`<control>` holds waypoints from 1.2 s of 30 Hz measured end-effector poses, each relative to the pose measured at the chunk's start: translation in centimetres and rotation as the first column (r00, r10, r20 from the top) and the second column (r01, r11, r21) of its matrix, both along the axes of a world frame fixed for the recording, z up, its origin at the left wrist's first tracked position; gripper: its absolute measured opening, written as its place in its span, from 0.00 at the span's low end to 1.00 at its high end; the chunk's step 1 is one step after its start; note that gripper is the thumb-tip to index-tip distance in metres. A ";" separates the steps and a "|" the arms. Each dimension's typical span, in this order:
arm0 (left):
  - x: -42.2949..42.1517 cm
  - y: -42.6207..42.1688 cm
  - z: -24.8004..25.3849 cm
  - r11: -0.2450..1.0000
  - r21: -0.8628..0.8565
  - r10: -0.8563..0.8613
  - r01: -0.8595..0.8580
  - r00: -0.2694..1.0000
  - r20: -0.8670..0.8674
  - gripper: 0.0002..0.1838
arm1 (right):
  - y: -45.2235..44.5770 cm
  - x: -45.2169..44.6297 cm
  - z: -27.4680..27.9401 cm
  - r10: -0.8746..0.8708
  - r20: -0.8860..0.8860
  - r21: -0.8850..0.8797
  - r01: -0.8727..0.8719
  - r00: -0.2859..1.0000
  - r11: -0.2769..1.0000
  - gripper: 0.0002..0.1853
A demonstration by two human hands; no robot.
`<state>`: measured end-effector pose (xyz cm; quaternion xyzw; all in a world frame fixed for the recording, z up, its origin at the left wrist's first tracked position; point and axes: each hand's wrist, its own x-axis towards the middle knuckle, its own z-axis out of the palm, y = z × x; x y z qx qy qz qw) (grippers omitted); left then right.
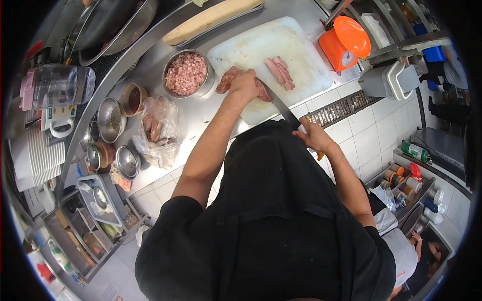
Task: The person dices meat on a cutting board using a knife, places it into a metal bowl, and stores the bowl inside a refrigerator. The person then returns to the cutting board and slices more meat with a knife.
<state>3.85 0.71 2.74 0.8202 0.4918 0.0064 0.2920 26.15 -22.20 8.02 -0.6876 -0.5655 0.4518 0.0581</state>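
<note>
My left hand (244, 86) presses down on a piece of reddish-brown meat (225, 83) at the near left of the white cutting board (241, 46), its fingers curled over the meat. In my right hand (315, 136) is the handle of a long knife (282, 106). The blade points up and left, its tip beside the meat just right of my left fingers. A few pink strips of meat (279, 73) lie on the board to the right of the blade. A steel bowl (210, 84) full of diced pink meat (186, 74) stands left of the board.
A plastic bag of meat (159, 131) and several small bowls, one a steel bowl (111, 119), stand on the left counter. An orange kitchen scale (337, 52) sits right of the board. A long pale block (213, 21) lies behind. Another person (401, 251) is at lower right.
</note>
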 end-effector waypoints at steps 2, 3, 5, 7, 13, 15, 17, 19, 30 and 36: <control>1.5 0.2 0.0 0.999 0.006 0.039 -0.039 0.997 -0.065 0.28 | 0.0 0.2 -0.1 -0.047 -0.028 -0.008 0.047 0.999 0.999 0.24; 2.3 0.3 -0.1 0.998 0.009 0.056 -0.055 0.994 -0.096 0.28 | -0.4 0.5 -0.7 -0.052 -0.007 0.039 0.052 0.999 0.998 0.24; 4.1 0.7 1.4 0.998 -0.052 0.028 -0.038 0.982 -0.185 0.25 | -1.3 1.2 -1.8 -0.076 0.036 0.097 0.072 0.996 0.993 0.23; 5.6 1.9 1.8 0.995 -0.100 -0.013 -0.012 0.969 -0.248 0.23 | -1.6 1.8 -2.4 -0.111 0.083 0.130 0.100 0.990 0.986 0.23; 8.6 3.0 7.7 0.968 -0.240 -0.174 0.074 0.886 -0.429 0.19 | -1.7 1.6 -1.6 -0.120 0.148 0.145 0.098 0.982 0.985 0.23; 8.6 3.2 8.0 0.969 -0.245 -0.134 0.037 0.910 -0.392 0.21 | -2.2 1.5 -2.2 -0.130 0.139 0.193 0.102 0.982 0.976 0.22; 7.1 2.9 7.8 0.982 -0.178 -0.115 0.058 0.937 -0.329 0.28 | -2.3 1.4 -2.4 -0.129 0.139 0.169 0.105 0.982 0.980 0.22; 4.8 2.1 6.8 0.979 -0.075 -0.205 0.192 0.941 -0.269 0.32 | -2.6 1.3 -2.6 -0.126 0.143 0.159 0.103 0.982 0.982 0.21; 1.7 -0.1 1.8 0.919 0.072 -0.376 0.386 0.918 -0.124 0.28 | -2.3 -2.4 -3.2 -0.113 0.222 0.165 0.076 0.969 0.983 0.19; 0.6 -1.4 1.6 0.976 0.139 -0.186 0.167 0.974 0.130 0.26 | -2.4 -2.7 -2.1 -0.210 0.225 0.254 0.151 0.951 0.955 0.18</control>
